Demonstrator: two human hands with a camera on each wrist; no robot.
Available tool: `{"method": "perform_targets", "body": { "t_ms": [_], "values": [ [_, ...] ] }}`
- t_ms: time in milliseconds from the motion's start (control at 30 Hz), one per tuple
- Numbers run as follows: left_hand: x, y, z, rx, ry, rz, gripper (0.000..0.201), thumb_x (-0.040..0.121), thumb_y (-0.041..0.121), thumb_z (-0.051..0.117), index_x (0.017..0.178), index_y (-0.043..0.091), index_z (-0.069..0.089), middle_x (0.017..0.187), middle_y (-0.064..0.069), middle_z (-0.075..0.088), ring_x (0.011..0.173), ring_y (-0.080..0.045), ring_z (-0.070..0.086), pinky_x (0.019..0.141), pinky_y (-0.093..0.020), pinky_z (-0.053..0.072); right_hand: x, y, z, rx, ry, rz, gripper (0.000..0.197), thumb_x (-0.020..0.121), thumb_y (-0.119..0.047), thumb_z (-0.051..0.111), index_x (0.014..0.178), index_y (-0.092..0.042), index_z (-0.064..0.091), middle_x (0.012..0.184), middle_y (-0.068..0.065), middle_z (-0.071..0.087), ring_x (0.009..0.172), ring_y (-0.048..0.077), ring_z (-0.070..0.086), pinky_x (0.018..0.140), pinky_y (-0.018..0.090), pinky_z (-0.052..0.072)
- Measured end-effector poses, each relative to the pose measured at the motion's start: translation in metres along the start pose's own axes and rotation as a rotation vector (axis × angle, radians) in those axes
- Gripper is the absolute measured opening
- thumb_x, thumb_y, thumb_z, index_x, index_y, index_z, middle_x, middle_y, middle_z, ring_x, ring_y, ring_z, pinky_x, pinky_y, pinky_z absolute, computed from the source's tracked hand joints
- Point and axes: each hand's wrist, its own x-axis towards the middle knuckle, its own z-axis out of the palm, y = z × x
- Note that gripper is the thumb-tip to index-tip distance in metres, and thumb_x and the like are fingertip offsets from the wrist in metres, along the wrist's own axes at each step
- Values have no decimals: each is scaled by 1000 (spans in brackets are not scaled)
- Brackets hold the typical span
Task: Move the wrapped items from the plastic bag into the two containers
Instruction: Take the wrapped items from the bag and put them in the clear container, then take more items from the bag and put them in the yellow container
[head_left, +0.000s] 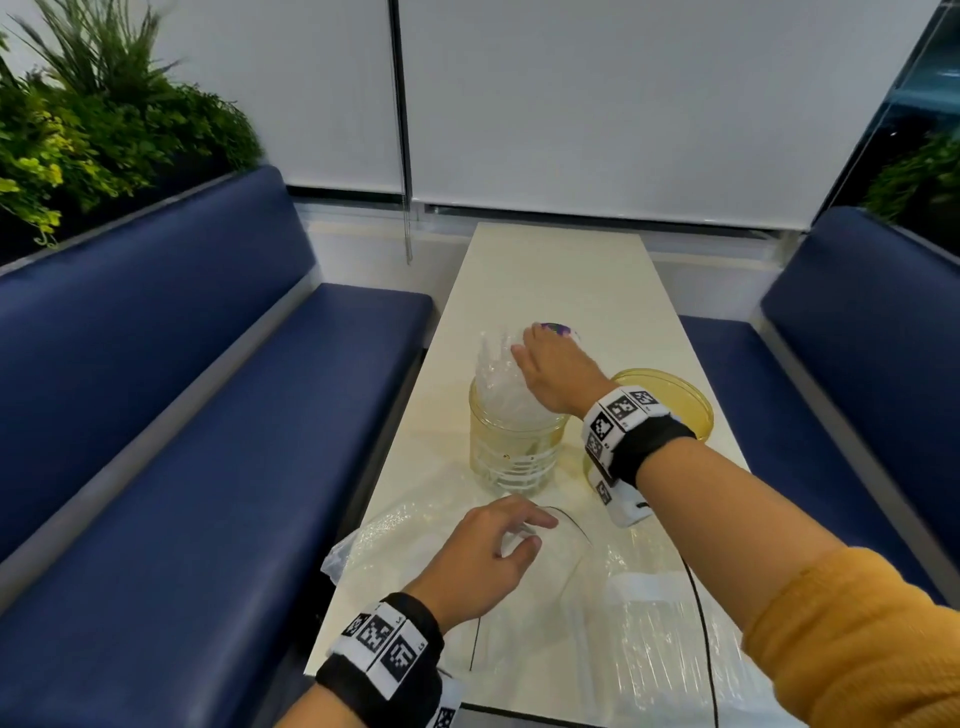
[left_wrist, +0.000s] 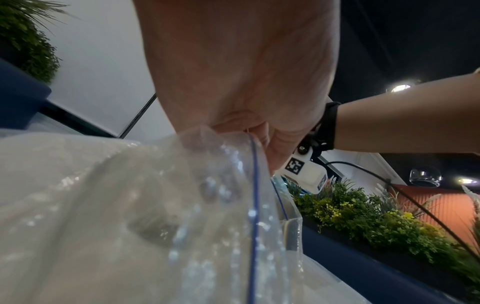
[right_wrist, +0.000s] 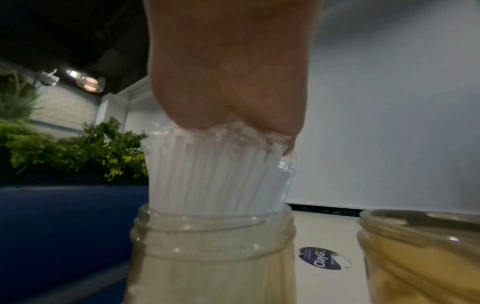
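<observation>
A tall clear yellowish jar (head_left: 511, 457) (right_wrist: 213, 257) stands mid-table, with a bundle of clear-wrapped white items (head_left: 501, 379) (right_wrist: 215, 174) sticking up out of its mouth. My right hand (head_left: 535, 353) (right_wrist: 233, 123) grips the top of that bundle. A wider yellowish container (head_left: 680, 395) (right_wrist: 415, 257) sits to the right, partly behind my right wrist. The clear zip plastic bag (head_left: 597, 623) (left_wrist: 130, 205) lies at the near end with more wrapped items (head_left: 644, 613) inside. My left hand (head_left: 524, 530) (left_wrist: 249, 131) pinches the bag's open rim.
Blue benches (head_left: 208, 441) (head_left: 857, 364) run along both sides of the narrow white table (head_left: 561, 280). A purple sticker (head_left: 558, 330) (right_wrist: 320, 259) lies beyond the jar. A black cable (head_left: 701, 623) crosses the bag. Planters (head_left: 104, 130) top the seat backs.
</observation>
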Motion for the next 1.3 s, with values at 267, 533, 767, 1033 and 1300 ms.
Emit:
{"method": "perform_targets", "body": {
  "t_ms": [267, 533, 767, 1033, 1300],
  "values": [
    [-1, -3, 4, 33, 10, 32, 37, 97, 6, 53, 119, 32, 69, 122, 21, 67, 112, 0, 64, 101, -25, 52, -26, 14, 1, -33, 29, 2, 54, 108, -39, 27, 152, -9, 32, 156, 12, 37, 146, 32, 32, 121, 47, 22],
    [8, -2, 16, -10, 72, -28, 36, 100, 4, 53, 121, 28, 69, 126, 15, 66, 109, -7, 64, 85, -15, 45, -138, 34, -24, -31, -27, 171, 27, 98, -48, 50, 88, -24, 59, 88, -3, 64, 81, 19, 60, 69, 36, 51],
    [25, 15, 39, 2, 47, -45, 36, 102, 9, 54, 136, 19, 62, 132, 8, 56, 114, -14, 57, 96, -24, 39, -220, 76, 35, -227, -401, 625, 79, 78, -85, 48, 110, -15, 64, 107, 4, 60, 106, 25, 57, 81, 35, 48],
    [31, 10, 55, -1, -2, -98, 40, 102, 14, 57, 141, 18, 56, 140, 4, 52, 117, -15, 57, 96, -26, 40, -273, 69, 30, 5, -557, 244, 63, 64, -84, 66, 80, -23, 62, 86, -10, 59, 81, 13, 57, 68, 27, 44],
    [42, -3, 65, -104, -4, -227, 36, 104, 20, 56, 140, 19, 56, 145, 2, 54, 122, -17, 54, 97, -26, 39, -325, 70, 76, -150, -378, -243, 80, 56, -58, 86, 119, -31, 46, 143, 2, 38, 133, 26, 32, 119, 55, 22]
  ]
}}
